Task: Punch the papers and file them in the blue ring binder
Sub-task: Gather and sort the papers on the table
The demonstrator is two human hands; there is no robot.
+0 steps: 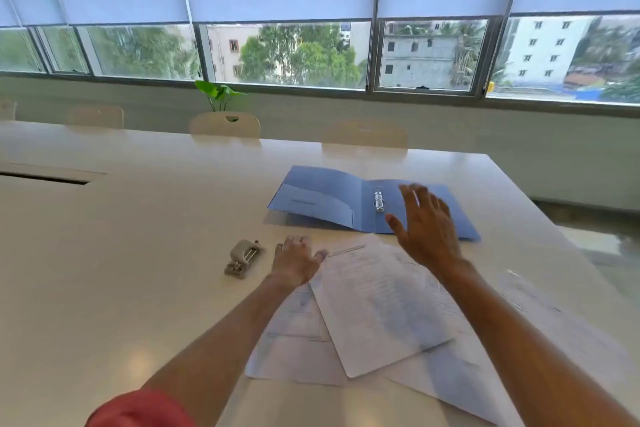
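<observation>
Head view, looking forward and down over a white table. Blue ring binder lies open and flat at the far side, covers spread left and right, spine and ring mechanism running roughly away from the person. Papers lie loose and overlapped in front of it, nearer the person; top sheet skewed, long axis tilted up toward the left, its far corner close to the binder's near edge. Hole punch sits on the table just left of the papers, long axis angled toward the far right. Left hand is low at the sheets' far-left corner, between punch and papers, fingers spread and relaxed, holding nothing; contact with table or paper cannot be told through the blur. Right hand is raised over the binder's right-hand cover, palm down, fingers splayed straight, grasping nothing, apart from the rings. Judgement: punching comes first, none of it apparent yet. Left hand is much the nearer to the punch, which lies just to its left; the papers lie under both forearms, so either hand could gather them. The right is nearer the binder. Scattered sheets likely need squaring before they meet the punch.
</observation>
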